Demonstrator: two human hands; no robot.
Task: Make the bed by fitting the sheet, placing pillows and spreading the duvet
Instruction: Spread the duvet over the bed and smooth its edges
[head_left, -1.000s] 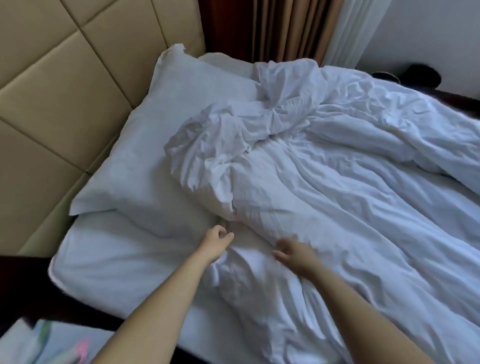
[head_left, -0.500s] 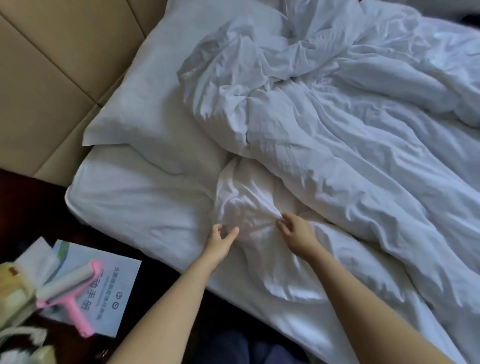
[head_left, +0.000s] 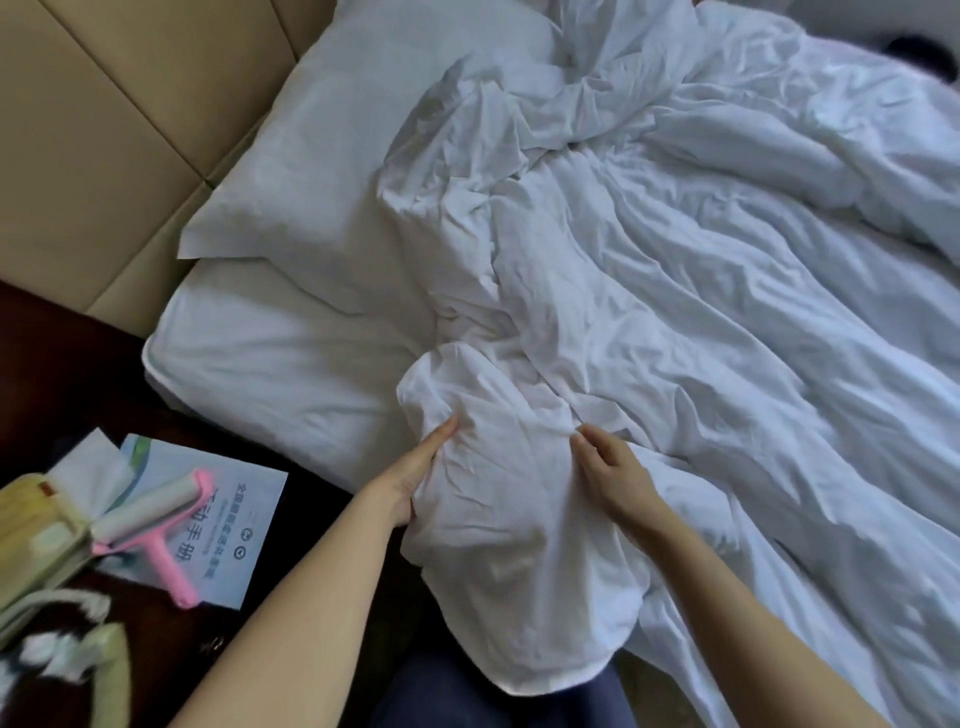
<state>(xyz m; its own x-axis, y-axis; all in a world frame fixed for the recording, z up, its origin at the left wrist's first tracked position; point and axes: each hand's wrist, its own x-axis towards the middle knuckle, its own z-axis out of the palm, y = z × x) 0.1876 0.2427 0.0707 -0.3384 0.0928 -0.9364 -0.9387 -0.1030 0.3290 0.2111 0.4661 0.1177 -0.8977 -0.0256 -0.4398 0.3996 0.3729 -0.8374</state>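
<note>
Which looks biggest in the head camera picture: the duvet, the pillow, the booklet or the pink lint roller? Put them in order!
1. Duvet, by far the biggest.
2. Pillow.
3. Booklet, though it is partly covered.
4. Pink lint roller, the smallest.
The booklet and roller lie nearer the camera, so they look bigger than they are.

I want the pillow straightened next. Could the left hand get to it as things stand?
Probably yes, once freed: the left hand is gripping the duvet, but the pillow lies uncovered on its near-left side, with only bare sheet between.
</note>
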